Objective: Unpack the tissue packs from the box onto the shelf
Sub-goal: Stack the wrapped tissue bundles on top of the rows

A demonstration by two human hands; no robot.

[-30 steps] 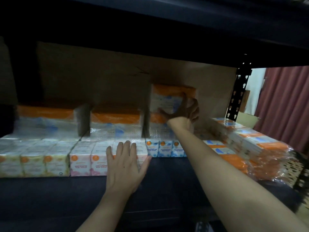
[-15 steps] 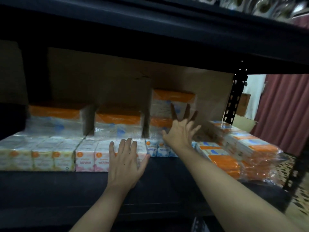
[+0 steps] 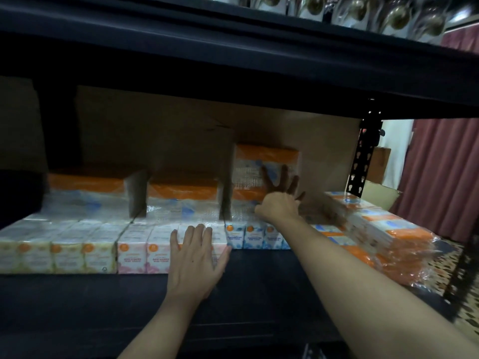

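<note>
The top tissue pack [image 3: 265, 161], orange-capped, sits on a second one at the back of the shelf [image 3: 103, 301], right of centre, against the brown cardboard [image 3: 155, 130] behind. The right hand [image 3: 281, 200] is raised in front of this stack with its fingers [image 3: 282, 177] straight and spread, grasping nothing; whether the tips touch the wrap cannot be told. To the left stand two lower stacks [image 3: 181, 195], with narrow dark gaps between them.

Along the front runs a row of small packs: yellow [image 3: 59, 252], pink [image 3: 142, 252], then blue [image 3: 248, 234], set edge to edge. The left hand [image 3: 197, 257] lies flat against the pink end of the row, fingers released and straight. A bare dark strip of shelf lies between this row and the front edge.

At the right, wrapped bundles [image 3: 388, 229] lean in a loose heap that overhangs the shelf's end, just beside the black upright post [image 3: 363, 156]. The board above [image 3: 233, 73] leaves open height over the stacks. A red curtain [image 3: 445, 177] hangs beyond the post.
</note>
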